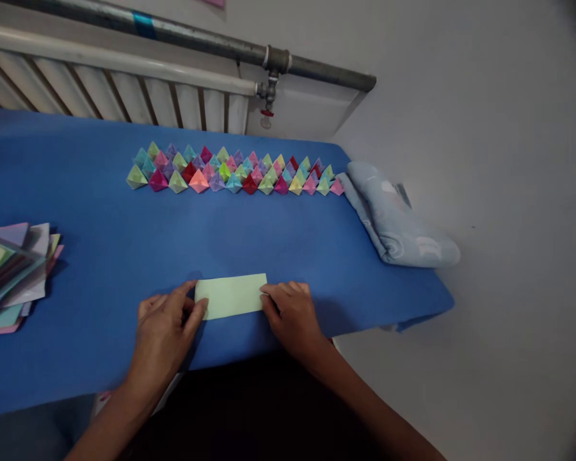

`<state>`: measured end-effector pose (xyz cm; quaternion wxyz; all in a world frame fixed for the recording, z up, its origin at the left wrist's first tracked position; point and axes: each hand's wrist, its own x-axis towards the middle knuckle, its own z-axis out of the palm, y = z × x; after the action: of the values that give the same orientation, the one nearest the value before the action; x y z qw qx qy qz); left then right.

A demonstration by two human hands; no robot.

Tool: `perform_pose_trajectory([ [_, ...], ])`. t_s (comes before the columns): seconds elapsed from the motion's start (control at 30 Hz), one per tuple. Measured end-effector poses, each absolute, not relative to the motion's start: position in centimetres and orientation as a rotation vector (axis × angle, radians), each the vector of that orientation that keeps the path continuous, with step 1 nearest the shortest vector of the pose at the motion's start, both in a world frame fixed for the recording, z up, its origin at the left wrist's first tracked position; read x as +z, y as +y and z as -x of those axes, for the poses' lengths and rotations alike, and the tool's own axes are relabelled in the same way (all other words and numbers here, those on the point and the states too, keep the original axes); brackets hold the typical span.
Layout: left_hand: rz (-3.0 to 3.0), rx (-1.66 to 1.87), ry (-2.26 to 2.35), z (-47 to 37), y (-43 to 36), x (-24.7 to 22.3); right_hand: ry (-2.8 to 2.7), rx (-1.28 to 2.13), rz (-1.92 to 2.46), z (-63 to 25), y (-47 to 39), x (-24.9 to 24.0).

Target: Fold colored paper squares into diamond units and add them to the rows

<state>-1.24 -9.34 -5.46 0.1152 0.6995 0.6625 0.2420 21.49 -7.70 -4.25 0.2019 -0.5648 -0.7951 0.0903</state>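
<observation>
A pale green sheet of paper (231,296), shaped as a long rectangle that looks folded over, lies between my hands near the front of the blue-covered table. My left hand (166,320) pinches its left end, thumb on the near side and forefinger at the far corner. At the right end, my right hand (292,317) grips the edge between thumb and forefinger, the other fingers curled. Beyond the sheet, several small folded paper pieces (233,182) in many colours stand in close rows.
At the left edge sits a loose stack of coloured paper (14,275). A folded grey-blue cloth (398,224) rests on the right end of the blue table cover (278,230), by the wall. Behind the table are a white radiator (125,96) and a metal pipe (201,41) with a valve.
</observation>
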Motion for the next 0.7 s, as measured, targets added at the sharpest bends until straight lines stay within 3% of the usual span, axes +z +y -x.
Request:
perform_pose_trajectory([
  [0.43,-2.484,0.556,2.124,0.8,-9.5,-6.2,-2.199,0.174,1.544,-21.4,-7.6,-4.8],
  [0.7,-2.909,0.264,1.535,-1.5,-9.0,-5.6,-2.184,0.065,1.483,-21.5,-7.7,-5.6],
])
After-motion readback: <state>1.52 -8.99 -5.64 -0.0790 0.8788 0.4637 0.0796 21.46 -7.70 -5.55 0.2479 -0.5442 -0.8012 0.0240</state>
